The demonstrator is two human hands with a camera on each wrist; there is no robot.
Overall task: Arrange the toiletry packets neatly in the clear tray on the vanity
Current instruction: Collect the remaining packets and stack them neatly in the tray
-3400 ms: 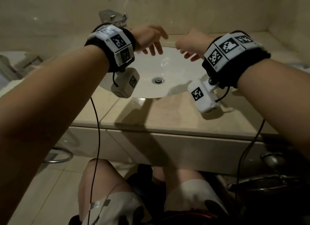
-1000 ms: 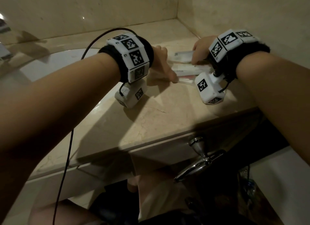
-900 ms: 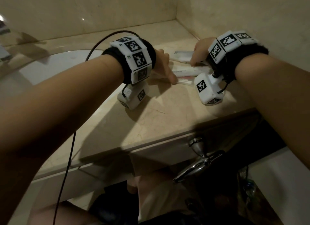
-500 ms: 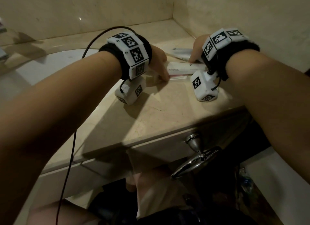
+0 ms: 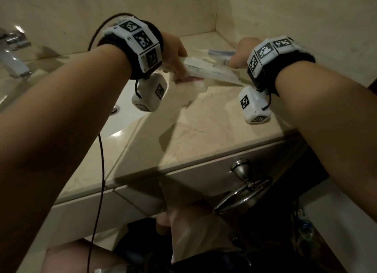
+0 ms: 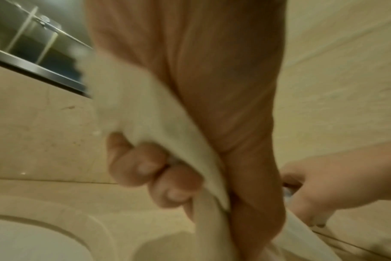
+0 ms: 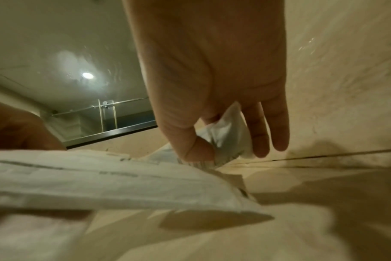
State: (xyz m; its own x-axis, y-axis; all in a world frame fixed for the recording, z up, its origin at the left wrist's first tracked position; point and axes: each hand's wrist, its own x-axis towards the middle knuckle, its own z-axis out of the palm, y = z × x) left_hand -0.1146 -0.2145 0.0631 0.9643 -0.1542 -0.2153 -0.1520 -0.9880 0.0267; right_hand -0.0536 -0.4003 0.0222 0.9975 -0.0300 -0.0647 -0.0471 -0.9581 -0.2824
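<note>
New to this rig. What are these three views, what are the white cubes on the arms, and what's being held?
No robot here: a person works with bare hands. The big picture comes from a head-worn camera; the other two from cameras strapped under each wrist, the white marker cubes, looking along the fingers. The left hand grips one end of a long white packet, fingers curled round it. The right hand pinches a smaller bluish-white packet between thumb and fingers. Both are above a beige stone vanity top, with a white sink on the left. More packets lie under the long one; a clear tray is hard to make out.
</note>
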